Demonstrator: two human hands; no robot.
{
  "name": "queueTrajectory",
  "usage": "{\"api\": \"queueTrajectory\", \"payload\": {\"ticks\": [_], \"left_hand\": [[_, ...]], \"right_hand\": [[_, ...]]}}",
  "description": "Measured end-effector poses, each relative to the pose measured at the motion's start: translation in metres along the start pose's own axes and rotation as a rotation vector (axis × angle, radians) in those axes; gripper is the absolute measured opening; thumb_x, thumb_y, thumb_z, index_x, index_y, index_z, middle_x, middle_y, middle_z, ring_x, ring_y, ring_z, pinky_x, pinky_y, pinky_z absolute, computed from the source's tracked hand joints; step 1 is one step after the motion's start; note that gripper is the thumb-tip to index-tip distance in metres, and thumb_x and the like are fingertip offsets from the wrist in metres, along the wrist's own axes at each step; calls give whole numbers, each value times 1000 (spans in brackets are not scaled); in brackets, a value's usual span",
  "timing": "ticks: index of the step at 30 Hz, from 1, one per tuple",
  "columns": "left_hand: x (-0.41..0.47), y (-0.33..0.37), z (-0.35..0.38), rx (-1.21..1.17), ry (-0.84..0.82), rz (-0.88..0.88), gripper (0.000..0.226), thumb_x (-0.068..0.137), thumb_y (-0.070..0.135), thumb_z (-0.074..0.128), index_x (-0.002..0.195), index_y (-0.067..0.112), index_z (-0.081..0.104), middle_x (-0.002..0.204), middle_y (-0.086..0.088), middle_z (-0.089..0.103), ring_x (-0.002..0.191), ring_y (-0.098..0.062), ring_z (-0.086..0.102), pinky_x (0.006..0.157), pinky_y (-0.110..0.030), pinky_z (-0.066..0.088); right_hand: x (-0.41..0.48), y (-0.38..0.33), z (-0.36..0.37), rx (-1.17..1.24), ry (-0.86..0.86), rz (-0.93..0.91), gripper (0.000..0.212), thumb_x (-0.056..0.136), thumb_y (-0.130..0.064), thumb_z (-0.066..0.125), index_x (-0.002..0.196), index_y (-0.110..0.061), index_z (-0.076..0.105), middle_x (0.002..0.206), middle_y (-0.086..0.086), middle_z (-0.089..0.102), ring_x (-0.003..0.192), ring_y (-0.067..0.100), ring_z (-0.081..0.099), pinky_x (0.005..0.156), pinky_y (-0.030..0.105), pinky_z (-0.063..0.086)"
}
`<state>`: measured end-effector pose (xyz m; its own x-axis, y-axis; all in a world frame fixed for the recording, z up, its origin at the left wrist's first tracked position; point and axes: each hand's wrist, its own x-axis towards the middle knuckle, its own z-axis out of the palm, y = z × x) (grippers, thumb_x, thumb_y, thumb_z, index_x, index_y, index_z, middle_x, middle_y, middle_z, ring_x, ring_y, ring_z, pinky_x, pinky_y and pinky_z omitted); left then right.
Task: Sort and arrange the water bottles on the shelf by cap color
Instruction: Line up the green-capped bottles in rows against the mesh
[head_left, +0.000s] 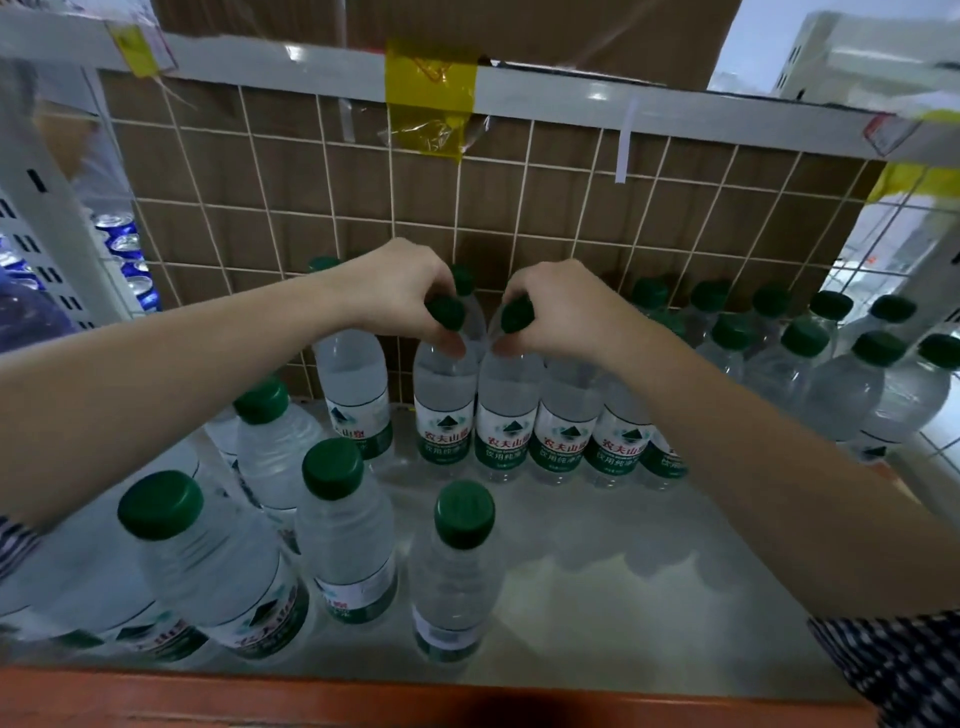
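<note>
Clear water bottles with dark green caps stand on a glossy grey shelf (597, 587). My left hand (395, 291) grips the neck of one upright bottle (444, 400) just under its cap. My right hand (556, 312) grips the neck of the bottle (506, 410) right beside it. Both bottles stand side by side in a row near the back, their labels facing me. More labelled bottles (563, 431) continue that row to the right. Several loose bottles (457, 566) stand at the front left.
A wire grid backed by brown cardboard (363, 192) closes the rear. Many green-capped bottles (810, 364) crowd the back right corner. A white shelf post (47, 208) rises at the left, with blue cans (124, 249) beyond. An orange-red edge (363, 701) runs along the shelf front.
</note>
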<state>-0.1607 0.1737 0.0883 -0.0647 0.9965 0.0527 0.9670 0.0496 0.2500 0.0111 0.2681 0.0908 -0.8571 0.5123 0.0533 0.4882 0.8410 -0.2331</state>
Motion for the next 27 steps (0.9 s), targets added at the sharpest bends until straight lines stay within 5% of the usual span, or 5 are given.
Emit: {"api": "queueTrajectory", "payload": {"ticks": [10, 16, 19, 24, 27], "left_hand": [[-1, -4, 9, -47, 56, 15, 27, 77, 44, 77, 92, 21, 73, 71, 10, 63, 63, 2, 57, 54, -11, 36], [-13, -5, -5, 73, -32, -18, 32, 81, 50, 71, 97, 22, 73, 77, 8, 66, 67, -5, 59, 61, -24, 47], [-35, -16, -27, -14, 74, -39, 34, 87, 45, 64, 112, 24, 70, 95, 13, 68, 84, 7, 61, 79, -23, 54], [-80, -48, -55, 52, 283, -61, 23, 93, 33, 62, 111, 21, 70, 98, 8, 68, 79, 11, 55, 71, -8, 39], [-104, -70, -62, 90, 120, -138, 27, 91, 32, 65, 115, 20, 70, 103, 5, 71, 84, -2, 63, 80, -16, 48]], "right_hand": [[-7, -2, -7, -78, 22, 45, 36, 76, -26, 82, 106, -9, 72, 89, 6, 68, 78, 20, 64, 70, 30, 52], [-2, -17, -8, -119, -60, -9, 46, 78, -33, 80, 114, -7, 67, 106, 11, 68, 95, 27, 66, 87, 42, 55], [1, -37, -11, -58, 29, -119, 41, 84, -36, 74, 117, -13, 67, 110, 6, 67, 99, 24, 64, 88, 41, 53], [18, -79, -2, 62, 115, -313, 34, 90, -34, 67, 119, -17, 67, 115, 2, 67, 97, 16, 59, 88, 35, 48], [34, -100, 10, 74, 41, -338, 46, 90, -36, 67, 132, -21, 58, 126, 0, 63, 110, 16, 59, 93, 32, 48]]}}
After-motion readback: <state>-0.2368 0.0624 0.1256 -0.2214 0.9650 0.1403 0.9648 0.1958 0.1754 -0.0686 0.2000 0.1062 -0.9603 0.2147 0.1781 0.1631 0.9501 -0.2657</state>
